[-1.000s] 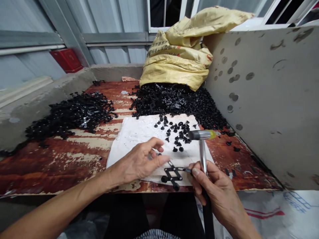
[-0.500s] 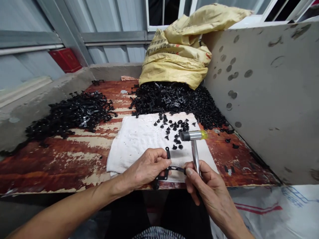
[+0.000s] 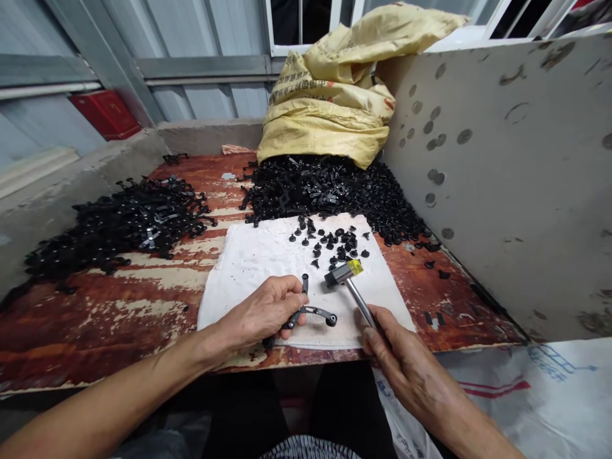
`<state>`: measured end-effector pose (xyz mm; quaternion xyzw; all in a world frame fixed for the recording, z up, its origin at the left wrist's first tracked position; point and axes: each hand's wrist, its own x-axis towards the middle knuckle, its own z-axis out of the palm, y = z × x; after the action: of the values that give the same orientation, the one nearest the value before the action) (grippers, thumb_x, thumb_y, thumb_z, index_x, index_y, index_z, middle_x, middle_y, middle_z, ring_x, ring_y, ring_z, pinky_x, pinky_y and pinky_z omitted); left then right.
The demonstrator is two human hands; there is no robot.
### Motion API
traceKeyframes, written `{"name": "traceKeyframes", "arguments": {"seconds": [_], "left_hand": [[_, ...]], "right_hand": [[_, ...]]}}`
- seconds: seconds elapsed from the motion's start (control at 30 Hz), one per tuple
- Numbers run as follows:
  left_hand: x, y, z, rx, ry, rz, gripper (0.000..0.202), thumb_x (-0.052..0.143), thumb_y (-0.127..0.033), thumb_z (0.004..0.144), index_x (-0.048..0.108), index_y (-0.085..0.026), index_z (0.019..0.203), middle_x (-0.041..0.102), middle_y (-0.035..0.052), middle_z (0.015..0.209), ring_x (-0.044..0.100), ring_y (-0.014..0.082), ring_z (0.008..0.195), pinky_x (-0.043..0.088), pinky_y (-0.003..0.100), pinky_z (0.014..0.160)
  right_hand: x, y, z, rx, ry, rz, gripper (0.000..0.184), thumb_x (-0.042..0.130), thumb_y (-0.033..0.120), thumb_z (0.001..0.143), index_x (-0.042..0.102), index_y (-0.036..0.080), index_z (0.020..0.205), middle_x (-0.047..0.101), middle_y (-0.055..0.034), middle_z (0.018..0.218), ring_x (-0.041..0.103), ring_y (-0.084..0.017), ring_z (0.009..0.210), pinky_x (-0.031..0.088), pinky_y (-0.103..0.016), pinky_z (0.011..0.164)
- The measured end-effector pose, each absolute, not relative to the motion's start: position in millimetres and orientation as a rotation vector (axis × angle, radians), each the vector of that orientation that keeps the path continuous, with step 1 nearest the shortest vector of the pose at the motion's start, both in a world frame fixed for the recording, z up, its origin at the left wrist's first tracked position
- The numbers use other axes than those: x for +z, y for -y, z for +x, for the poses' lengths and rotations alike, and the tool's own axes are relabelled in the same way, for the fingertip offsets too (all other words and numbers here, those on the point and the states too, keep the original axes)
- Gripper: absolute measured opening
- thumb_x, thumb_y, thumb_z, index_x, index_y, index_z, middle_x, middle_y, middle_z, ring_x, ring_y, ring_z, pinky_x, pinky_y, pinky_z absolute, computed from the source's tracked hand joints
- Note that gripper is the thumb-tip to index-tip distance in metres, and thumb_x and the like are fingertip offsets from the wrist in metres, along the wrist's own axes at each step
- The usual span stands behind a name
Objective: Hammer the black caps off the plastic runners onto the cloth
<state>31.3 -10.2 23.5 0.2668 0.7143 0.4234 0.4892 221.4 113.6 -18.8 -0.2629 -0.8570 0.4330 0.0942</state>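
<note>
Item: black jointed linkage [image 3: 317, 311], 1 piece, at the near part of the cloth; 1 arm points away from the body, another reaches right to a round end. Left hand [image 3: 272, 306]: fingers clamped on the linkage's middle, round end left free. Right hand [image 3: 394, 344]: fingers wrapped around the handle of a small hammer [image 3: 359, 301]; dark face left, yellow face right.

Handling, as judged: lay the round end flat on a firm spot, keep the left fingertips well back, square the dark face to it, and favour short, level taps; a slanted blow may skid or bend the arm.

Surface: white cloth [image 3: 243, 255], carrying loose black studs [image 3: 337, 242]; red-brown desk [image 3: 148, 312], finish badly worn; black parts heap [image 3: 143, 220] at left; larger heap [image 3: 320, 188] behind the cloth, at the mouth of a yellow sack [image 3: 327, 131].

Room: corrugated metal wall [image 3: 182, 32]; red box [image 3: 106, 115]; spotted pale panel [image 3: 507, 191] at right.
</note>
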Motion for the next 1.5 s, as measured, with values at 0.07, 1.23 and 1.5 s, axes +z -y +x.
{"name": "traceKeyframes", "arguments": {"seconds": [0.07, 1.23, 1.5], "left_hand": [[19, 11, 28, 0.974, -1.728, 0.717, 0.022, 0.056, -0.036, 0.082, 0.046, -0.018, 0.075, 0.056, -0.0044, 0.060, 0.044, 0.0034, 0.041, 0.032, 0.015, 0.041], [23, -16, 8, 0.781, -1.454, 0.792, 0.032, 0.064, -0.044, 0.079, 0.053, -0.015, 0.077, 0.053, -0.0046, 0.057, 0.038, 0.0021, 0.035, 0.019, 0.015, 0.035], [26, -18, 10, 0.767, -1.470, 0.803, 0.029, 0.063, -0.042, 0.079, 0.051, -0.016, 0.074, 0.053, -0.0046, 0.056, 0.038, 0.0019, 0.035, 0.019, 0.015, 0.035]], "right_hand": [[-19, -110, 226, 1.378, 2.517, -0.762, 0.030, 0.038, 0.045, 0.091, 0.053, 0.022, 0.101, 0.059, -0.0040, 0.071, 0.058, -0.020, 0.063, 0.048, -0.034, 0.060], [-30, -118, 230, 1.998, 1.818, -0.897, 0.045, 0.055, 0.060, 0.084, 0.047, 0.021, 0.105, 0.042, 0.0089, 0.060, 0.034, -0.007, 0.040, 0.037, -0.018, 0.031], [-27, -118, 231, 1.972, 1.851, -0.897, 0.048, 0.054, 0.059, 0.084, 0.048, 0.019, 0.110, 0.041, 0.0099, 0.056, 0.033, -0.007, 0.039, 0.035, -0.018, 0.031]]}}
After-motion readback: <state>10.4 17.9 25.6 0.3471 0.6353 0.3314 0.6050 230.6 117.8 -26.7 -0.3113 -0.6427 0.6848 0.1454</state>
